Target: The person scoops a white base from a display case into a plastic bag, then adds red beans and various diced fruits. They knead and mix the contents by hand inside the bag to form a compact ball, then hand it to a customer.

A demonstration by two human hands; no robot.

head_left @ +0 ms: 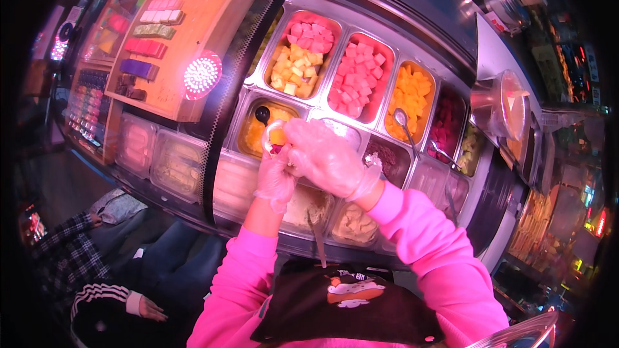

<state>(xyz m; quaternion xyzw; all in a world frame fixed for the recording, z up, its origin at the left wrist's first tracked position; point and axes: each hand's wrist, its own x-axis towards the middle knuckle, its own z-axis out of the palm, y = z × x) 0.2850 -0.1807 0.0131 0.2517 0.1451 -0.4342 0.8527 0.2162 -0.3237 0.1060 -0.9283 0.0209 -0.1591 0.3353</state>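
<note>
Over the front row of metal bins, my gloved left hand (277,183) is closed around a small white round wrapper (267,144). An orange fruit cube (277,136) and a dark red piece show inside it. My right hand (332,161), also in a clear glove, bends its fingers together at the wrapper's right edge. Its fingertips are partly hidden, so I cannot tell what they pinch. Just behind the wrapper is a bin of orange pulp (278,113) with a black round knob or handle end (262,114) in it.
Farther back sit bins of yellow cubes (293,71), pink cubes (358,80) and orange pieces (409,100) with a spoon (405,125). A wooden display board (177,58) with coloured blocks stands left. At right is a metal pot (493,106). People sit or stand at lower left, one striped sleeve (106,293) showing.
</note>
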